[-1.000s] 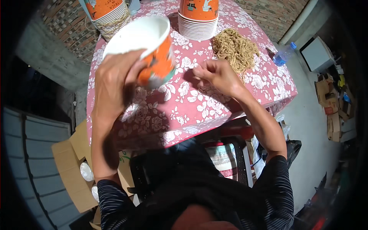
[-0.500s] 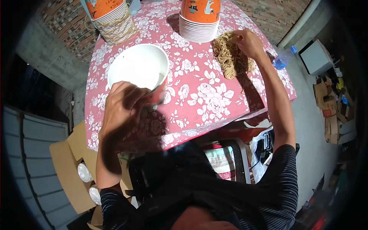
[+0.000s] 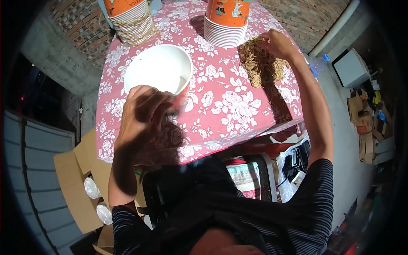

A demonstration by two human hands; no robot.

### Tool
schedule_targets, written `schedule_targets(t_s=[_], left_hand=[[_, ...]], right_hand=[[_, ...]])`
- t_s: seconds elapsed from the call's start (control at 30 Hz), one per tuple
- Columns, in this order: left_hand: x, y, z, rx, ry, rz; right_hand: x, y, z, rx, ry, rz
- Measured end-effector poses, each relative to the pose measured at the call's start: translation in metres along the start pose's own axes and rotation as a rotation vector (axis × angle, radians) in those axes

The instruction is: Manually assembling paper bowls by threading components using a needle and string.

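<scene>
While the left hand (image 3: 142, 112) grips the empty white paper bowl (image 3: 158, 70) by its rim, I'd say the right hand (image 3: 276, 42), fingers closed on the dried noodle pile (image 3: 260, 68), should pinch a loose, modest clump so strands don't trail across the flowered tablecloth (image 3: 225, 106) between the hands.

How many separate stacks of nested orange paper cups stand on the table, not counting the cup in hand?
2. One stack is at the table's far left, wrapped in string; the other stack is far centre, beside the pile of string. Both are cut by the frame's top edge.
</scene>
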State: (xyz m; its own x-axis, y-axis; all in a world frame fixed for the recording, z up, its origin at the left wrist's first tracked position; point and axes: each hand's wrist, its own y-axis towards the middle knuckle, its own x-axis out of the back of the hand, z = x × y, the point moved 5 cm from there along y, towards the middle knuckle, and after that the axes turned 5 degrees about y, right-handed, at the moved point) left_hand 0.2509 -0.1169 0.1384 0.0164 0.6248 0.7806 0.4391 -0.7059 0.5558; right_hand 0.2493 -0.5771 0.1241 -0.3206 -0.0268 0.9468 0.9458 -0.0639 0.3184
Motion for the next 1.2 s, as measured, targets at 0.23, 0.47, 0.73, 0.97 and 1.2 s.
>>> schedule_targets(t_s=[0.23,0.47,0.73,0.97,1.2], left_hand=[[-0.005,-0.003,0.004,0.041,-0.071,-0.042],[0.004,-0.006,-0.005,-0.068,-0.040,-0.219],[0.009,-0.015,-0.028,-0.112,-0.028,-0.238],[0.001,-0.021,-0.039,-0.154,-0.074,-0.204],[-0.035,-0.028,-0.043,0.127,-0.532,-0.319]], right_hand=[[-0.008,0.012,-0.004,-0.082,-0.125,0.038],[0.009,0.010,0.013,-0.020,0.111,-0.018],[-0.032,0.016,-0.010,0.073,-0.137,0.137],[0.030,0.000,0.008,0.034,0.126,-0.085],[0.081,-0.061,0.193,0.099,0.647,-0.056]])
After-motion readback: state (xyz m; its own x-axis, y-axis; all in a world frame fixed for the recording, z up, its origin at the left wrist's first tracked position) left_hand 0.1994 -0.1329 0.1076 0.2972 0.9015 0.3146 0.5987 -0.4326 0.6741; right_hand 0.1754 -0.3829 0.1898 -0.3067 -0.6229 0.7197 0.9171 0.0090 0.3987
